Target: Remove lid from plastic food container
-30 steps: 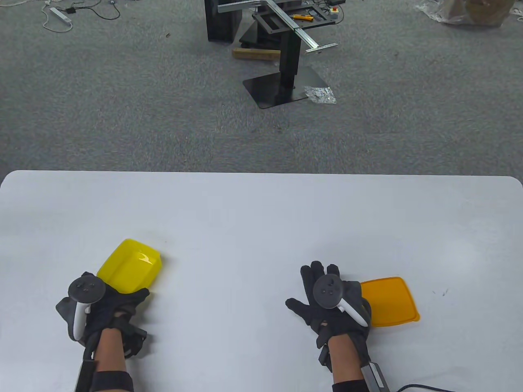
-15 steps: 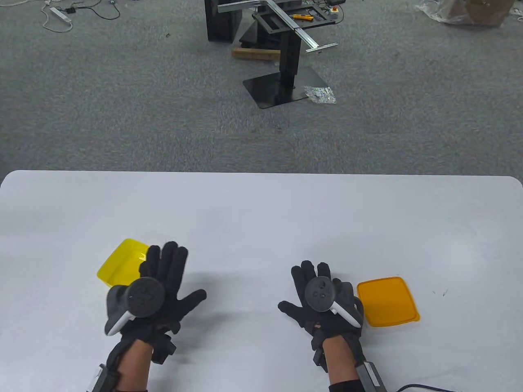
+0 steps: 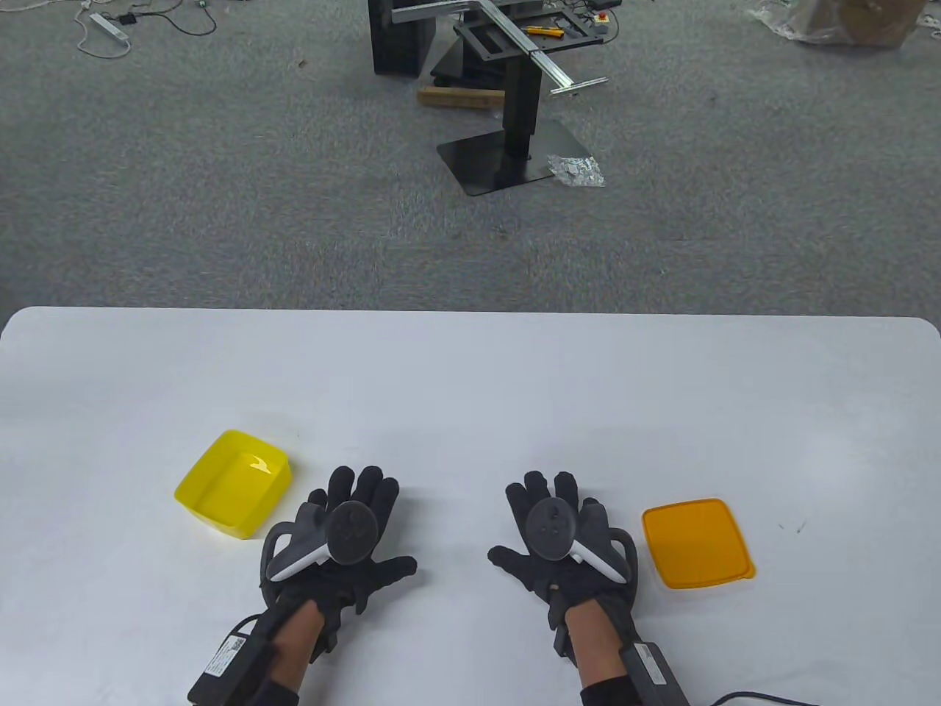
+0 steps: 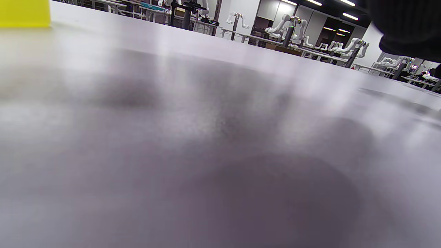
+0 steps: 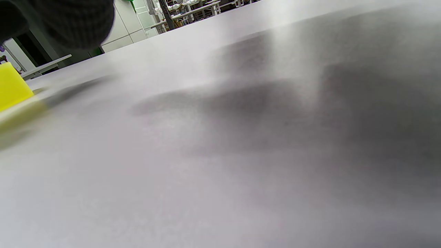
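Observation:
The yellow plastic container [image 3: 234, 484] stands open on the white table [image 3: 470, 382] at the left; a corner of it shows in the left wrist view [image 4: 24, 13] and the right wrist view [image 5: 12, 86]. Its orange lid [image 3: 697, 543] lies flat on the table at the right, apart from it. My left hand [image 3: 351, 526] lies flat with fingers spread, just right of the container, holding nothing. My right hand [image 3: 555, 526] lies flat with fingers spread, just left of the lid, holding nothing.
Beyond the table's far edge is grey carpet with a black stand [image 3: 507, 147] and cables. A cable [image 3: 764, 697] runs along the table's near right edge. The wrist views show mostly blurred tabletop.
My left hand let go of the container and moved right to rest flat near the middle. My right hand slid left off the lid, which now lies fully uncovered.

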The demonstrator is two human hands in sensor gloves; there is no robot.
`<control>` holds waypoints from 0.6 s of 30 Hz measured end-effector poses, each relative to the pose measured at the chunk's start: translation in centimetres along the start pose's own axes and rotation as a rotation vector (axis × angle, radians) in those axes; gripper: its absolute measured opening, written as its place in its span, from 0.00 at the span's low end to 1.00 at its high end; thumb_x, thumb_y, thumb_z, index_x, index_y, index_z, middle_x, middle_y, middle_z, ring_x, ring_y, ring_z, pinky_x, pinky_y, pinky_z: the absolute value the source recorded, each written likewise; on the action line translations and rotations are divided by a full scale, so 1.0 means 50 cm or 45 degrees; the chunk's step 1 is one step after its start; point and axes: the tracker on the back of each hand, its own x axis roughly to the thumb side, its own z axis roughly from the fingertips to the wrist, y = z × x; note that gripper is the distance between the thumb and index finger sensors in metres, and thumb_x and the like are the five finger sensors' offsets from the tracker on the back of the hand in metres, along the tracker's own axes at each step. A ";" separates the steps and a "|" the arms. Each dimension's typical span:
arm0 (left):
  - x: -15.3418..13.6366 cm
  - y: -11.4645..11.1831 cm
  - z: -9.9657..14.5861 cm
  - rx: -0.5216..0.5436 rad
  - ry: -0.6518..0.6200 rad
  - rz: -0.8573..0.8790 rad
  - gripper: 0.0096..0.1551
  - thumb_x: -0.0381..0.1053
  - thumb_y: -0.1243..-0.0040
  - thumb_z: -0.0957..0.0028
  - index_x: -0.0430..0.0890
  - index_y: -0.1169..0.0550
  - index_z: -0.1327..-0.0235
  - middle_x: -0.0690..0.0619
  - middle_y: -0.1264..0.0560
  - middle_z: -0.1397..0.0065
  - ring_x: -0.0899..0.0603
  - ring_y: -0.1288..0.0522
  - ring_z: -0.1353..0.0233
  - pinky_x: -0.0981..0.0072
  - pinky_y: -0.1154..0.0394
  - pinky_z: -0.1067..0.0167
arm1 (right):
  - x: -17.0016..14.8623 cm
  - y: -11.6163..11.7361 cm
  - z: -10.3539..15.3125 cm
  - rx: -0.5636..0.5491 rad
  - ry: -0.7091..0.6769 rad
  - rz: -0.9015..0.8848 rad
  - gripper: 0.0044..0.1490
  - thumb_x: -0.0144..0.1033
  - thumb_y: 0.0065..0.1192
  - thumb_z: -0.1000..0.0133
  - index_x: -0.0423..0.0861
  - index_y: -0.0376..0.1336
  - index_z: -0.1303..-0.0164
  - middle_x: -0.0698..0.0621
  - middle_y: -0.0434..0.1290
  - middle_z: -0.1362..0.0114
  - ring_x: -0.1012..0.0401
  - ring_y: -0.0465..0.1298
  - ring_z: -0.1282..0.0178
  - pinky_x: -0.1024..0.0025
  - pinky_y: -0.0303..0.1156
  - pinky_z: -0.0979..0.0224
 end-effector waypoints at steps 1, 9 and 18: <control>0.000 -0.001 0.000 0.001 0.000 0.001 0.67 0.83 0.47 0.60 0.59 0.65 0.20 0.60 0.70 0.17 0.37 0.75 0.18 0.32 0.64 0.23 | 0.000 0.000 0.001 -0.002 -0.001 0.002 0.56 0.70 0.51 0.42 0.60 0.30 0.15 0.54 0.28 0.10 0.44 0.24 0.15 0.33 0.31 0.17; 0.004 0.004 0.005 0.015 -0.016 -0.001 0.68 0.82 0.47 0.60 0.58 0.65 0.20 0.59 0.70 0.18 0.37 0.75 0.19 0.32 0.63 0.24 | -0.001 -0.001 0.002 0.004 0.004 -0.009 0.56 0.70 0.52 0.42 0.59 0.31 0.15 0.54 0.28 0.10 0.44 0.25 0.15 0.33 0.31 0.17; 0.005 0.002 0.005 -0.007 -0.017 -0.002 0.68 0.82 0.47 0.60 0.57 0.66 0.20 0.58 0.71 0.18 0.37 0.75 0.19 0.32 0.64 0.24 | 0.001 -0.005 0.003 -0.006 -0.005 -0.004 0.56 0.70 0.51 0.42 0.59 0.31 0.15 0.54 0.28 0.10 0.44 0.25 0.15 0.33 0.32 0.17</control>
